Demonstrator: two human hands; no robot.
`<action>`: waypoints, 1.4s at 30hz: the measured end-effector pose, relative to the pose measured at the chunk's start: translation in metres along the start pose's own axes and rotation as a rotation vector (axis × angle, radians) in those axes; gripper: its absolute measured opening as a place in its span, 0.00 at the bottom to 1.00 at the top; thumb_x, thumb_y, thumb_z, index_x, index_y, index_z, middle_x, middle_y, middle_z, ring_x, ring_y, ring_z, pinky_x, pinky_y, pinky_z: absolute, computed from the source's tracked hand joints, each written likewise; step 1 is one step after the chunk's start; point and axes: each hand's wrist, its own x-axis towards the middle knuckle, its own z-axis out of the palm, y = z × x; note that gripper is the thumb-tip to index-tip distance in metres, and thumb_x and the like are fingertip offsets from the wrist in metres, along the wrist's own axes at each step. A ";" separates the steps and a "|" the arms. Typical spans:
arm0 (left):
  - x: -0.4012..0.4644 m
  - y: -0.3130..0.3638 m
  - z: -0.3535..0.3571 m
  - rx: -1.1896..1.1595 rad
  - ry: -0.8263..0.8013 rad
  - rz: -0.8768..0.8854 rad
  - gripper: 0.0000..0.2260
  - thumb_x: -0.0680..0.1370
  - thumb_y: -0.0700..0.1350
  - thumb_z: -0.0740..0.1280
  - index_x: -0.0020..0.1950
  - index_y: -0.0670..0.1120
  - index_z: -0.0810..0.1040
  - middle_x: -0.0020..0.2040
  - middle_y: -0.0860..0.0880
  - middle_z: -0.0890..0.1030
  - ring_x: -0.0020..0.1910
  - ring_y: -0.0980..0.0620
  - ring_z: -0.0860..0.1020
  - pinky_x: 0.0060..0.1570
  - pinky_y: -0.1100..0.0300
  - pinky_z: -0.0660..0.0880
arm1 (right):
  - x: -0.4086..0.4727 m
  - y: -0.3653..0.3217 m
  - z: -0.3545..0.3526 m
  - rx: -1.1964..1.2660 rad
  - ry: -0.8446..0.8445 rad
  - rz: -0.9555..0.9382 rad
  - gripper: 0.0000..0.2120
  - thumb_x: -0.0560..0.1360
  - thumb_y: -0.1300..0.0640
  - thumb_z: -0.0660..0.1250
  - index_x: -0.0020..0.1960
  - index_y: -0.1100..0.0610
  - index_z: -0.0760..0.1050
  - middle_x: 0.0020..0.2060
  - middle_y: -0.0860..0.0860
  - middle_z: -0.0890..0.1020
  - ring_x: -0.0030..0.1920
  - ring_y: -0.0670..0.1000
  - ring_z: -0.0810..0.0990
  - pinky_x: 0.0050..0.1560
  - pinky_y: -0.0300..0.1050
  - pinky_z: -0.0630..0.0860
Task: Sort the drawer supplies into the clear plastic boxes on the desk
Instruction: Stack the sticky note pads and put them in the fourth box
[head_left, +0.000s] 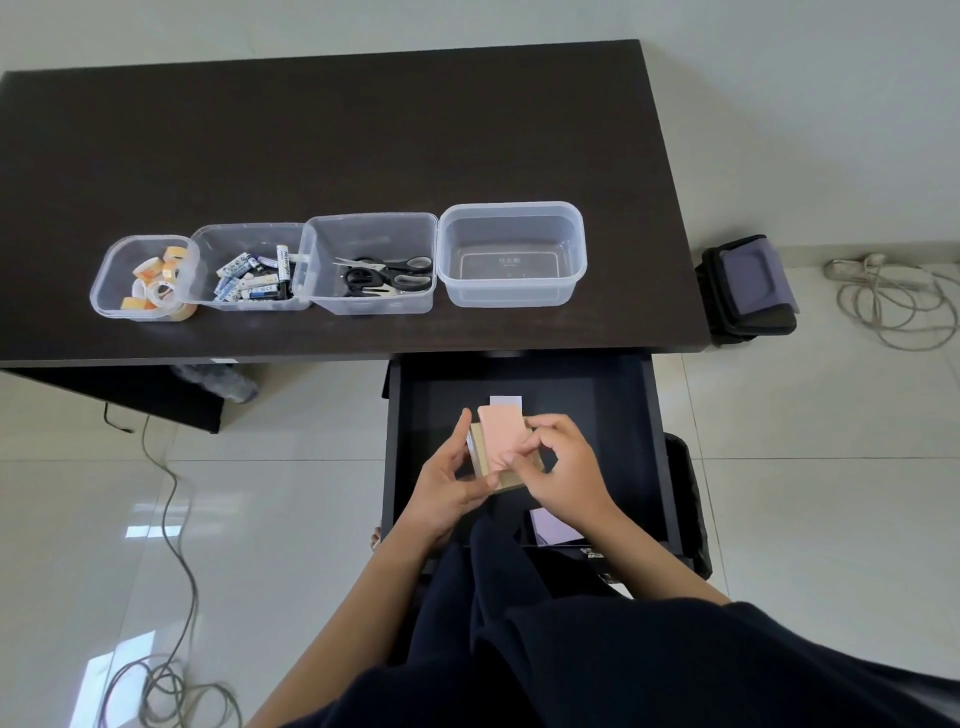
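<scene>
Over the open black drawer (618, 415), both hands hold a small stack of sticky-note pads (498, 436), pink on top of tan. My left hand (449, 483) grips the stack's left edge and underside. My right hand (558, 467) pinches it from the right. A pale pad (506, 401) lies in the drawer behind the stack, and another pale pad (553, 525) lies near the drawer's front. On the dark desk (363, 130) stand a row of clear boxes: tape rolls (148, 278), batteries (254, 270), scissors (379, 273), and an empty box (511, 254) at the right.
A black case (748, 291) sits on the floor right of the desk, with a coiled cable and power strip (893, 301) beyond it. Another grey cable (171, 519) runs across the tiles at the left. My dark-clothed legs fill the lower frame.
</scene>
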 end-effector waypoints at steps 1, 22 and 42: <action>0.000 0.002 0.001 0.009 -0.006 0.000 0.39 0.73 0.27 0.67 0.75 0.57 0.58 0.59 0.57 0.78 0.55 0.48 0.77 0.61 0.39 0.70 | 0.003 -0.002 -0.001 -0.003 0.003 0.003 0.09 0.68 0.56 0.75 0.44 0.53 0.77 0.52 0.45 0.74 0.56 0.48 0.75 0.54 0.39 0.72; -0.001 0.005 0.001 -0.185 -0.066 -0.020 0.35 0.74 0.26 0.63 0.73 0.57 0.60 0.65 0.46 0.74 0.59 0.46 0.77 0.52 0.54 0.79 | 0.015 -0.003 -0.010 0.157 -0.350 0.284 0.30 0.71 0.50 0.72 0.66 0.37 0.61 0.64 0.44 0.68 0.64 0.49 0.69 0.52 0.42 0.75; 0.007 0.007 0.003 -0.101 0.064 -0.041 0.18 0.80 0.38 0.61 0.67 0.55 0.74 0.43 0.47 0.75 0.39 0.52 0.71 0.48 0.49 0.71 | 0.021 0.008 0.010 0.166 -0.332 0.255 0.35 0.71 0.45 0.71 0.73 0.39 0.58 0.67 0.50 0.67 0.70 0.46 0.60 0.63 0.41 0.62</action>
